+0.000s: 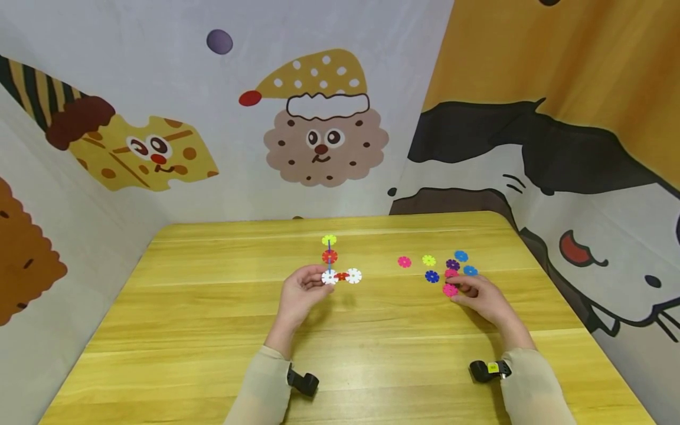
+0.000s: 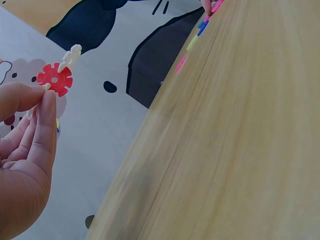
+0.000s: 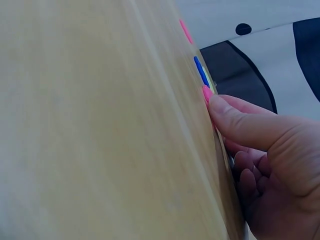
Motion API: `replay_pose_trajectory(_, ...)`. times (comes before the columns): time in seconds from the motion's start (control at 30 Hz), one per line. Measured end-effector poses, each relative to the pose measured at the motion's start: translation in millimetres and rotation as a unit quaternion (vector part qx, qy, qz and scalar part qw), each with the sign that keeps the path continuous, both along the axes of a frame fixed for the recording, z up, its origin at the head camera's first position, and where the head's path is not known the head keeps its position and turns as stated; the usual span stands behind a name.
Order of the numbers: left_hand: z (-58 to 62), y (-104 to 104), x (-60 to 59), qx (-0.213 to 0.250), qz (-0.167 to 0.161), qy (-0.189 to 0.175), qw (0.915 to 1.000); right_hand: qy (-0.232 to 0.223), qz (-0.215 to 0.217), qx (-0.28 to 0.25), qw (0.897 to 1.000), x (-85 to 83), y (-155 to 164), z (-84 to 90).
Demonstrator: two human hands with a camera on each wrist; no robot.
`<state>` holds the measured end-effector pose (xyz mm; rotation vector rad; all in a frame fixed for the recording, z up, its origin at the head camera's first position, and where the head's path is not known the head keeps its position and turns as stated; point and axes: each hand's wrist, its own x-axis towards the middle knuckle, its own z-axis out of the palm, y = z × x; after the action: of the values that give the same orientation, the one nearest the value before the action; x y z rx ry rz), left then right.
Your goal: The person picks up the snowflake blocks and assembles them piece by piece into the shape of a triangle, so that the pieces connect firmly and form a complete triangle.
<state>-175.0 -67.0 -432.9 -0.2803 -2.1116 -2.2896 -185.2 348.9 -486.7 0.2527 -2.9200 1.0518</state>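
My left hand pinches a white snowflake disc, part of a joined piece of notched plastic discs held above the table. From that disc, a red disc seen edge-on from the head links to another white disc. A line through blue discs, a flat red disc and a yellow-green disc runs the other way. At the right, my right hand has thumb and index finger pinching a pink snowflake disc low by the tabletop. Its thumb covers most of that disc in the right wrist view.
Loose discs lie around the right hand: a pink one, a yellow-green one, a dark blue one, a purple one and light blue ones. The wooden table meets cartoon-printed cloth behind and at both sides.
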Motion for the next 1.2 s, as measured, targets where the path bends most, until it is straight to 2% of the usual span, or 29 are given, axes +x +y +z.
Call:
replay_pose_trajectory(0.3,0.5,0.3,0.7,0.004,0.001,-0.002,1.0000,-0.006,-0.008,0.000,1.000,0.8,-3.4,2.6)
replay_pose_trajectory(0.7,0.4,0.2,0.4,0.004,-0.001,-0.003,1.0000,-0.011,-0.032,-0.030,0.999,8.0,-4.0,0.7)
replay_pose_trajectory(0.93,0.2,0.3,0.3,0.004,-0.003,-0.002,1.0000,0.013,-0.011,-0.060,0.998,13.5,-14.2,3.0)
replay_pose_trajectory(1.03,-3.9,1.2,-1.3,0.006,-0.004,-0.003,1.0000,0.029,0.004,-0.075,0.997,13.3,-22.5,3.8)
replay_pose_trajectory(1.17,-5.3,2.3,-1.2,0.000,-0.006,-0.001,1.0000,0.026,0.015,-0.090,0.995,11.1,-37.3,5.9)
replay_pose_trajectory(1.2,-2.5,2.5,0.5,-0.002,-0.008,0.000,1.0000,0.022,0.017,-0.093,0.995,10.6,-41.8,7.3)
